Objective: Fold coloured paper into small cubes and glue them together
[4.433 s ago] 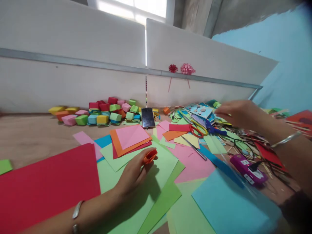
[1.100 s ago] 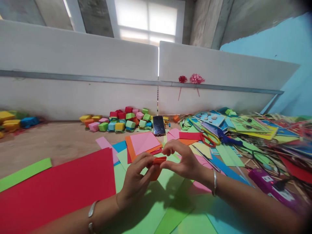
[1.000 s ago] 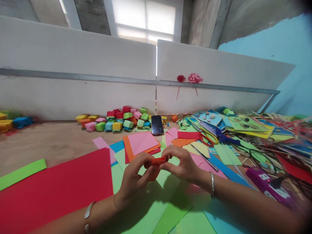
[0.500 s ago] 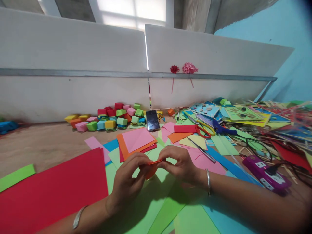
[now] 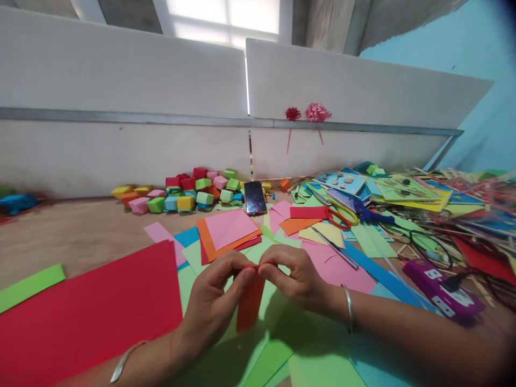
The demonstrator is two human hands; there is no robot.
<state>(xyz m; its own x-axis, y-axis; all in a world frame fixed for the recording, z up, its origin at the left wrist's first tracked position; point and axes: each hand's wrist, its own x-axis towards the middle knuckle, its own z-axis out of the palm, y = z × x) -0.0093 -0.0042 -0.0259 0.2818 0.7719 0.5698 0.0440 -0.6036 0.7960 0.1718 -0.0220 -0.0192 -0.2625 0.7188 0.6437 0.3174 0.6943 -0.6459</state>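
Observation:
Between both hands is a piece of orange paper (image 5: 250, 303), its flap hanging down over the green sheets (image 5: 226, 346). My left hand (image 5: 217, 298) pinches its upper edge between thumb and fingers. From the other side my right hand (image 5: 294, 271) pinches the same edge, fingertips almost touching the left ones. A fold seems to run along the top, partly hidden by the fingers. Just beyond the hands lies a stack of pink and orange squares (image 5: 229, 231), with red paper under it. A large red sheet (image 5: 100, 312) lies beside my left forearm.
Small folded paper cubes (image 5: 185, 203) and a phone (image 5: 255, 198) sit near the white panel. To the right are scissors (image 5: 341, 217), a pen-like tool (image 5: 336, 247), a blue glue gun (image 5: 368, 212), a purple power strip (image 5: 441, 290) with cables, and piled cards and sticks.
The orange paper has turned so its flap hangs straight down and shows more. Both hands have come closer together along its top edge. The view has shifted slightly.

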